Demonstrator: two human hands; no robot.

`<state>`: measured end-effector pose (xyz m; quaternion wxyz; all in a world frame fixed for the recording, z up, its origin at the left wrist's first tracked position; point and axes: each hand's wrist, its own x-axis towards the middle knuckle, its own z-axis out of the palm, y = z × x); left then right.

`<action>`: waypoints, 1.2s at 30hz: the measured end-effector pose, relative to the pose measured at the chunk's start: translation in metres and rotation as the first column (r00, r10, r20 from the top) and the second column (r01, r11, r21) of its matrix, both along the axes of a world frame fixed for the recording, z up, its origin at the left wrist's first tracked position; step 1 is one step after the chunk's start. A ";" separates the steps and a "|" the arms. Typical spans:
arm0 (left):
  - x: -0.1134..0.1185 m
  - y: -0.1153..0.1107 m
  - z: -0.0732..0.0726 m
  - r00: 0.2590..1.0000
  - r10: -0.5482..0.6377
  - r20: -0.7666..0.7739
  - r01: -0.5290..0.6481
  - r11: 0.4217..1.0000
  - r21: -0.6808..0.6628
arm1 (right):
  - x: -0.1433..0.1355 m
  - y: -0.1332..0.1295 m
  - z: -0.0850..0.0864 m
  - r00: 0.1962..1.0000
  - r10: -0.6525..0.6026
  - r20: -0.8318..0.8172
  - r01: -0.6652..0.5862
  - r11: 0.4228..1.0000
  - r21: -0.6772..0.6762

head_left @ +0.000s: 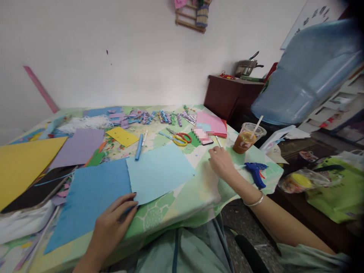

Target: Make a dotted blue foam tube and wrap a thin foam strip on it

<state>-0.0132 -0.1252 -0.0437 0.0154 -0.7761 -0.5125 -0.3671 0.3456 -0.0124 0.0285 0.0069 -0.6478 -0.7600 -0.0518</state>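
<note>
My left hand [115, 218] is at the near edge of the table, its thumb and fingertips closed together at the lower left corner of a light blue sheet of foam or paper [162, 170]. Under that hand lies a darker blue sheet [96, 197], meeting the light one edge to edge. My right hand [222, 161] rests low over the tablecloth on the right with curled fingers. A thin white stick or pen [218, 141] shows just beyond its knuckles; whether the fingers hold it is hidden. A blue glue gun [257, 173] lies beside my right forearm.
Scissors with yellow and red handles [182, 139], a phone [203, 136] and a blue marker [139, 147] lie farther back. An iced drink cup [247, 138] stands near the right edge. Curled paper strips [162, 117] and coloured sheets [79, 146] cover the back and left.
</note>
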 end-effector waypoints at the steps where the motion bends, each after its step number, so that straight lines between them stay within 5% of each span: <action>1: 0.000 0.000 0.000 1.000 0.004 0.007 -0.004 1.000 -0.002 | -0.009 -0.007 -0.003 0.994 0.107 -0.017 -0.107 0.994 -0.012; 3: 0.001 0.000 0.000 1.000 0.016 0.022 -0.016 1.000 -0.006 | -0.026 -0.024 -0.014 0.945 0.324 -0.053 -0.327 0.943 -0.057; 5: 0.000 -0.001 0.002 0.999 0.028 0.038 -0.028 0.999 -0.016 | -0.036 -0.037 -0.027 0.827 0.549 -0.117 -0.558 0.827 -0.064; 6: 0.000 -0.002 0.002 0.998 0.031 0.048 -0.030 0.999 -0.020 | -0.037 -0.041 -0.034 0.807 0.572 -0.145 -0.582 0.812 -0.036; 11: -0.001 -0.003 0.007 0.988 0.036 0.147 -0.026 0.997 -0.071 | -0.023 -0.041 -0.052 0.861 0.479 -0.171 -0.471 0.878 0.089; 20: -0.010 -0.007 0.007 0.871 0.137 0.472 -0.018 0.969 -0.248 | -0.011 -0.051 -0.050 0.925 0.345 -0.161 -0.292 0.914 0.282; 24: -0.007 -0.010 0.014 0.813 0.190 0.550 -0.004 0.947 -0.321 | -0.019 -0.061 -0.052 0.896 0.407 -0.177 -0.322 0.870 0.373; 29: -0.004 -0.007 0.021 0.832 0.116 0.543 0.101 0.930 -0.354 | -0.033 -0.058 -0.057 0.765 0.577 -0.284 -0.351 0.745 0.568; 36: -0.004 0.000 0.014 0.896 0.006 0.444 0.160 0.928 -0.336 | -0.038 -0.054 -0.061 0.753 0.570 -0.327 -0.292 0.737 0.610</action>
